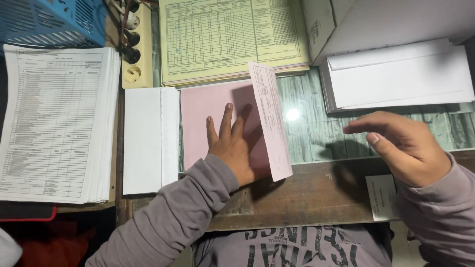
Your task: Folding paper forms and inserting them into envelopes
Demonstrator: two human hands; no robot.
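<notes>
Pink paper (208,113) is lying flat on the desk, and the left hand (235,146) is pressing down on it with fingers spread and palm flat. That hand's thumb side is propping up a pink form (271,121), which is standing on edge, tilted, with its printed face turned to the right. The right hand (403,146) is hovering well to the right above the desk (307,193), open with fingers loosely curled and gripping nothing. Both arms are wearing grey sleeves.

Just left of the pink paper, a white folded sheet (148,138) is lying flat. Further left, a thick stack of printed white forms (54,123) is resting. Above the pink paper, a pile of yellow forms (232,39) is sitting. A stack of white envelopes (401,76) is lying at the upper right. A beige power strip (133,49) with plugs is running along the top, beside a blue basket (49,22). A small white slip (381,198) is lying under the right wrist.
</notes>
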